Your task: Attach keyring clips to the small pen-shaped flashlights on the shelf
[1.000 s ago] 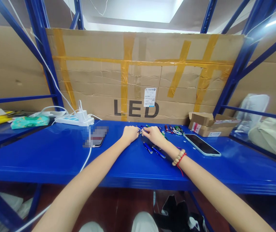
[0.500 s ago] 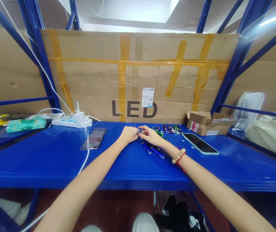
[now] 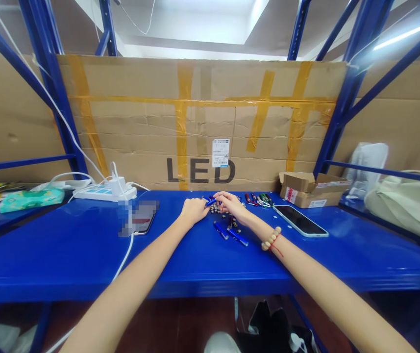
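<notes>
My left hand and my right hand meet over the middle of the blue shelf. Between them they hold a small blue tube, pinched by the fingers of both hands. Under the hands lies a heap of tiny dark parts. Two blue tubes lie on the shelf just in front of my right wrist, which wears a bead bracelet and a red string.
A row of small coloured tubes lies behind the right hand. A phone and an open cardboard box are to the right. A second phone, a power strip with white cables, and a taped LED carton are also there.
The view has shifted slightly downward and left. The blue tube now shows raised between the fingertips of both hands; the hands stay in the same spot.
</notes>
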Demonstrator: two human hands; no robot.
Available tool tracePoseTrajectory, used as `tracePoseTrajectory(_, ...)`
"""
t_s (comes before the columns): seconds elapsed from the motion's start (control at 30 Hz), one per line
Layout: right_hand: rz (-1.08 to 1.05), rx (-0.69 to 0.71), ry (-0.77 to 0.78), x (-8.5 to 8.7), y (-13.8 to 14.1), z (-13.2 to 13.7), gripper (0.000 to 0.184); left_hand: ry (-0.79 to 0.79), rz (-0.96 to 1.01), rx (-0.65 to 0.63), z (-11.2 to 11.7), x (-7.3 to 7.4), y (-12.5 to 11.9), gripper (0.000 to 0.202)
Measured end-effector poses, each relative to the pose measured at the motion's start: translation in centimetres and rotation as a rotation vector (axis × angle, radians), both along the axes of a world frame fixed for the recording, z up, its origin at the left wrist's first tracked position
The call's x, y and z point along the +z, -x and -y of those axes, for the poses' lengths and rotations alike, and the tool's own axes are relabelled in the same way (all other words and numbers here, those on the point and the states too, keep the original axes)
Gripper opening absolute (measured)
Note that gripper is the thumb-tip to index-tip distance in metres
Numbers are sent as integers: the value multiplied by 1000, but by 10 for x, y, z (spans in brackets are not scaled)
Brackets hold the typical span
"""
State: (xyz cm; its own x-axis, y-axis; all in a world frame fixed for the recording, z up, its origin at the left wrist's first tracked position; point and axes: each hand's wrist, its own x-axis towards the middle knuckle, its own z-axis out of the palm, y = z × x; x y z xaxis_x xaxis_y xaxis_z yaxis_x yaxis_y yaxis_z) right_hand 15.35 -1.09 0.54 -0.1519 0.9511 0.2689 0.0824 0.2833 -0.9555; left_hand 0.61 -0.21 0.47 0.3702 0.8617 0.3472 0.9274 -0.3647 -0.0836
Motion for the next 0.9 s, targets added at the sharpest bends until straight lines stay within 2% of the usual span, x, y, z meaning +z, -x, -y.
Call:
tracePoseTrajectory(0.1, -106, -153, -16, 5, -13, -5, 23, 3, 25, 48, -2, -1, 1, 44)
tracePoseTrajectory(0.27, -160, -538, -94, 6, -52, -21, 21, 32, 43, 71, -3, -1, 2, 44)
tracePoseTrajectory(0.37, -152, -659, -79, 1, -73, -29, 22, 49, 44, 76, -2, -1, 2, 43)
tracePoseTrajectory(0.43, -113, -682, -65, -3, -82, -32, 23, 57, 43, 73, -2, 0, 2, 43)
tracePoseTrajectory(0.6, 216, -700, -89, -12, -90, -35, 23, 47, 35, 65, -2, -1, 2, 43)
tracePoseTrajectory(0.77, 332, -695, 5, -16, -90, -38, 20, 60, 34, 57, -2, -2, 1, 43)
tracePoseTrajectory(0.9, 388, -749, 24, -16, -95, -36, 18, 55, 31, 61, -3, -1, 1, 42)
